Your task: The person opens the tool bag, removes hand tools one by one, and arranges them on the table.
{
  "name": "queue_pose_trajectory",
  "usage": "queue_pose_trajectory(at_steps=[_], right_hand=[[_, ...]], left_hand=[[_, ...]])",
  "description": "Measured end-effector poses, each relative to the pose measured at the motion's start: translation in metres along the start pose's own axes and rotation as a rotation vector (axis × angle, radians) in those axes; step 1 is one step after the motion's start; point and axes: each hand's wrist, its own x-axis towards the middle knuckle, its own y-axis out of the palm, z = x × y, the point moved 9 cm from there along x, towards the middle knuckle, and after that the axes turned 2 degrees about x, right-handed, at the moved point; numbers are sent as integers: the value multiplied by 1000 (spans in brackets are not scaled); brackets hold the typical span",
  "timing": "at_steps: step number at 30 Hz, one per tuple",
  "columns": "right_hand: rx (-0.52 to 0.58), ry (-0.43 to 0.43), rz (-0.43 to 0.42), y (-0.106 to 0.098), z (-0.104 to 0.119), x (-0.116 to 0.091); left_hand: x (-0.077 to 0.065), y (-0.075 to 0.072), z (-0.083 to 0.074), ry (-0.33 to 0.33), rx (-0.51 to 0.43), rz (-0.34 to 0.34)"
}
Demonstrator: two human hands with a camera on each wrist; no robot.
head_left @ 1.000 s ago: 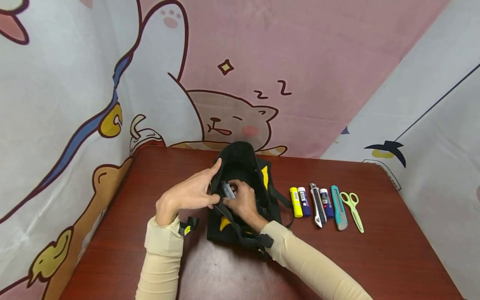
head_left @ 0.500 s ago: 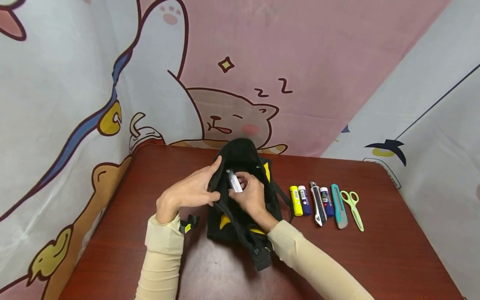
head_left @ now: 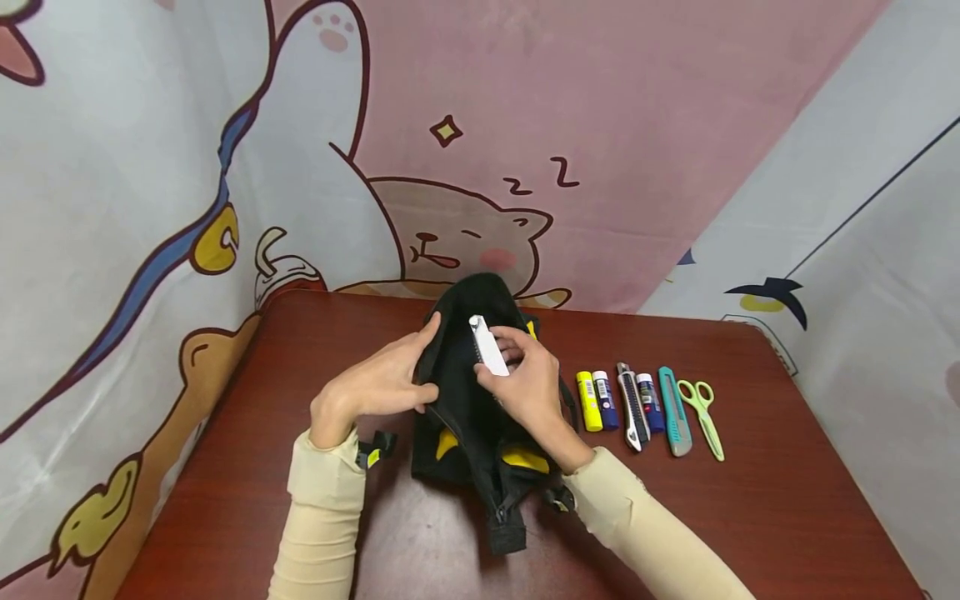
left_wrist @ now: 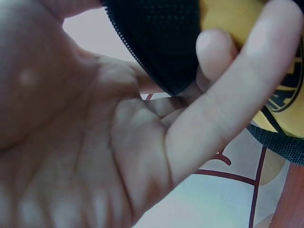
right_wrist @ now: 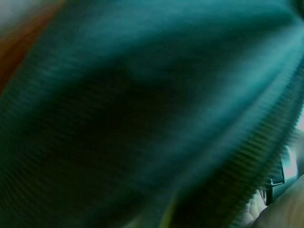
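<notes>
A black bag (head_left: 457, 392) with yellow patches stands on the table, its zippered mouth spread wide. My left hand (head_left: 375, 379) grips the left edge of that mouth; in the left wrist view the zippered edge (left_wrist: 156, 42) passes between the fingers. Over the opening, my right hand (head_left: 528, 379) pinches a slim white utility knife (head_left: 490, 346), tilted with its narrow end up. Dark blurred cloth of the bag (right_wrist: 142, 104) fills most of the right wrist view, leaving only a sliver of the held knife (right_wrist: 285, 173) at the right edge.
To the right of the bag lies a row: a yellow glue stick (head_left: 589, 402), two blue-and-white glue sticks (head_left: 605, 402), a black-and-white utility knife (head_left: 633, 408), a teal utility knife (head_left: 675, 412) and pale green scissors (head_left: 702, 417). Cartoon-printed cloth hangs behind the brown table (head_left: 255, 483).
My right hand has risen out of the bag and shifted slightly right, bringing the white utility knife up with it. The bag's front flap has dropped toward me. My left hand stays on the edge.
</notes>
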Motion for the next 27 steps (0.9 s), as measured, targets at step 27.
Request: queue_pose_trajectory(at_steps=[27], right_hand=[[-46, -9, -375, -164, -37, -33]], left_hand=[[0, 0, 1, 16, 35, 10]])
